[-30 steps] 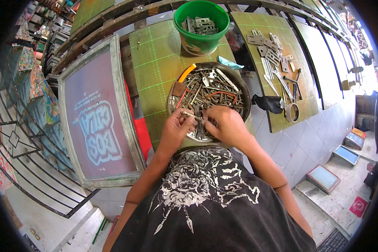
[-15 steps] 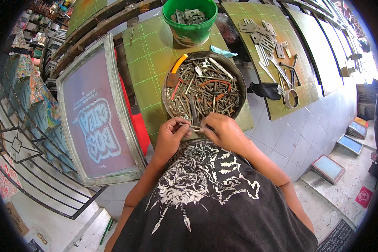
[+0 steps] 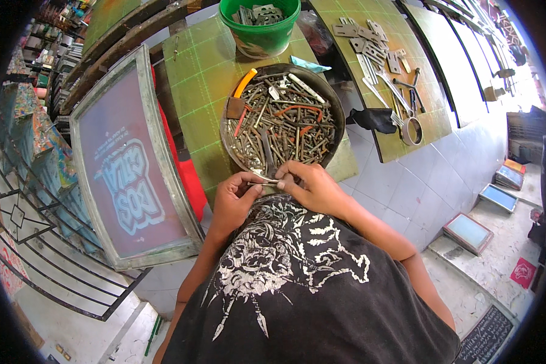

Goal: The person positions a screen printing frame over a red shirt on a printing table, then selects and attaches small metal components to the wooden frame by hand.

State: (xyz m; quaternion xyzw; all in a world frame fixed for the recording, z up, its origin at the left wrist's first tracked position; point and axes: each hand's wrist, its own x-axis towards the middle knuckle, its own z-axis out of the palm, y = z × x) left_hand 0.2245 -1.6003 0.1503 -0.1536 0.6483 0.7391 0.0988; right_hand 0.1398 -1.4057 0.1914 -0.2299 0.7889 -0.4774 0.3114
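I have both hands at the pan's point(image 3: 283, 124) near rim: my left hand point(image 3: 233, 200) and right hand point(image 3: 312, 185) each pinch an end of a thin metal rod point(image 3: 264, 181). Bare green mat point(image 3: 194, 79) lies left; a bucket point(image 3: 261, 24) crowds the far edge.

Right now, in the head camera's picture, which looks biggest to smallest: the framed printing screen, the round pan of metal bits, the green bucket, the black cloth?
1. Framed printing screen
2. Round pan
3. Green bucket, partly cut off at the top edge
4. Black cloth

The fisheye bends things near the rim, so this holds for looks only.
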